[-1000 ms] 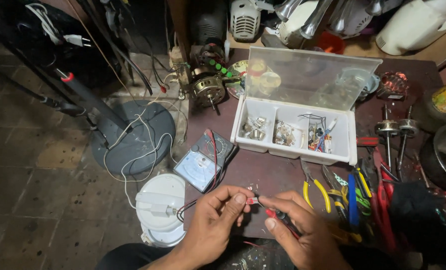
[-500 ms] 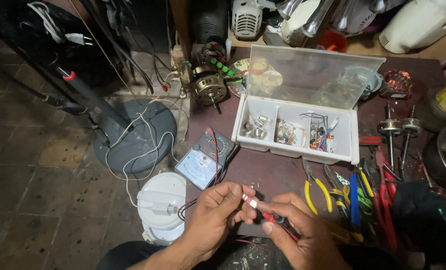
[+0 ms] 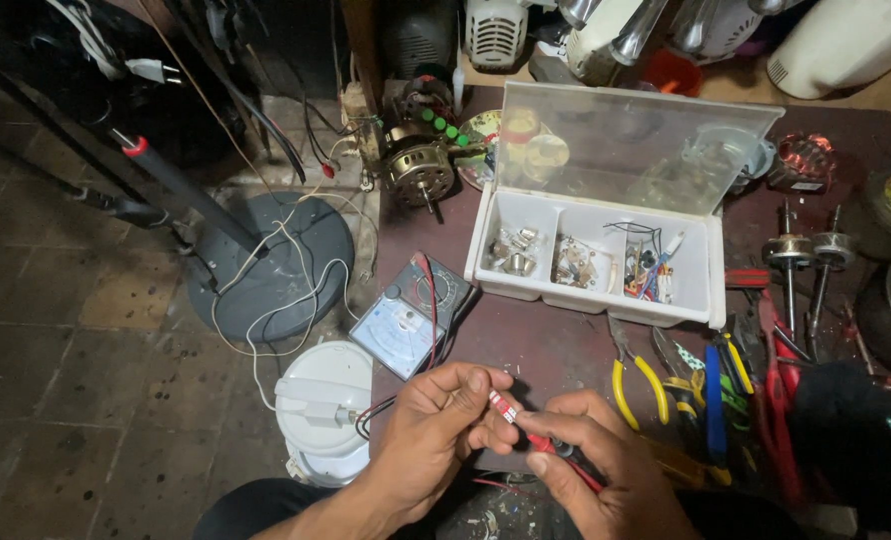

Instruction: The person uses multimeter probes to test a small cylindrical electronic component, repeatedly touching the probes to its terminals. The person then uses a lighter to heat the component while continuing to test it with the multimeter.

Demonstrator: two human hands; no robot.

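Note:
Both hands meet low in the head view, over the front edge of a dark red table (image 3: 546, 345). My left hand (image 3: 441, 420) pinches a small white and red component (image 3: 503, 406) between thumb and fingers. My right hand (image 3: 601, 465) grips a red meter probe (image 3: 551, 447) whose tip touches that component. An analog multimeter (image 3: 411, 315) with red and black leads lies just beyond my left hand.
An open white compartment box (image 3: 596, 255) of small parts stands further back. Yellow-handled pliers (image 3: 631, 365) and several coloured tools lie at the right. An electric motor (image 3: 421, 170) sits at the back; a white round appliance (image 3: 323, 410) and a grey fan base (image 3: 276, 265) are on the floor at the left.
My hands have drawn slightly closer together and the component has shifted a little toward the right. The rest of the bench is unchanged.

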